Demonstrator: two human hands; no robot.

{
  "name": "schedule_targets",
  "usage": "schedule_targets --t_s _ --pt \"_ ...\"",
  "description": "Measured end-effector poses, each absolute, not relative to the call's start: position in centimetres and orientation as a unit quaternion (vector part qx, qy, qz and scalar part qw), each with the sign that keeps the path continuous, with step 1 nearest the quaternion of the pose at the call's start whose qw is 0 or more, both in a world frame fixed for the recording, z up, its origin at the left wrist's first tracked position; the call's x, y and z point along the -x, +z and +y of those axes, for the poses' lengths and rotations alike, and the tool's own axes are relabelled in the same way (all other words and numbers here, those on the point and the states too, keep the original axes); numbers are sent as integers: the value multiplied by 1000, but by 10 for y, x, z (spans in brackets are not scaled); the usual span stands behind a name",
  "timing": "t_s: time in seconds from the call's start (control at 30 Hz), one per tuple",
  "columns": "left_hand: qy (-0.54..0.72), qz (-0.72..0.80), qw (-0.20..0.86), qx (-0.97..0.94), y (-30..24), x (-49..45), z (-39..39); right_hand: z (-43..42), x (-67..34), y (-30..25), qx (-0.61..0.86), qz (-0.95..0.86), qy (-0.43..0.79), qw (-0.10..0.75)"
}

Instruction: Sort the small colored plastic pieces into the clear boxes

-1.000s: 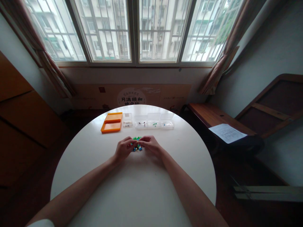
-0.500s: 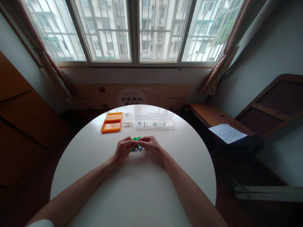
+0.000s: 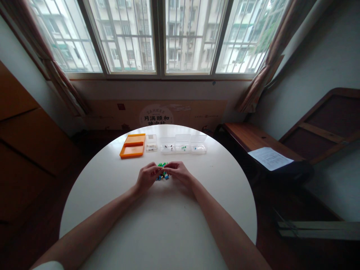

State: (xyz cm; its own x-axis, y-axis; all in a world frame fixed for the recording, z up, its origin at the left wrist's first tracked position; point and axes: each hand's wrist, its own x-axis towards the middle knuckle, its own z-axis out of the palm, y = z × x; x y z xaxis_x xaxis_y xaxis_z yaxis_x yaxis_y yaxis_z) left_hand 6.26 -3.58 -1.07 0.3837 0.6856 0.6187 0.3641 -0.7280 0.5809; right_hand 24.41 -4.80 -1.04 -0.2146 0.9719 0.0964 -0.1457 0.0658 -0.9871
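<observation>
Both my hands meet over a small heap of green and blue bricks (image 3: 162,175) in the middle of the round white table (image 3: 157,225). My left hand (image 3: 147,176) is curled, its fingertips pinched on a tiny piece at the heap. My right hand (image 3: 180,172) is curled too, fingertips touching the same spot from the right. The piece between the fingertips is too small to name.
At the table's far side lie an orange tray (image 3: 132,146), a small clear box (image 3: 151,143) and a row of clear compartment boxes (image 3: 183,144) with a few small parts. A wooden bench with a paper sheet (image 3: 270,158) stands to the right. Windows are behind.
The hands have stayed over the brick heap; the fingertips have only shifted slightly closer together.
</observation>
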Motion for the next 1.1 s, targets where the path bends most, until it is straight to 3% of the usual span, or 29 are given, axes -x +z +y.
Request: schedule_targets --t_s 1.1 --pt "456 318 176 -813 -8 -62 -37 -49 -245 -9 396 -538 565 485"
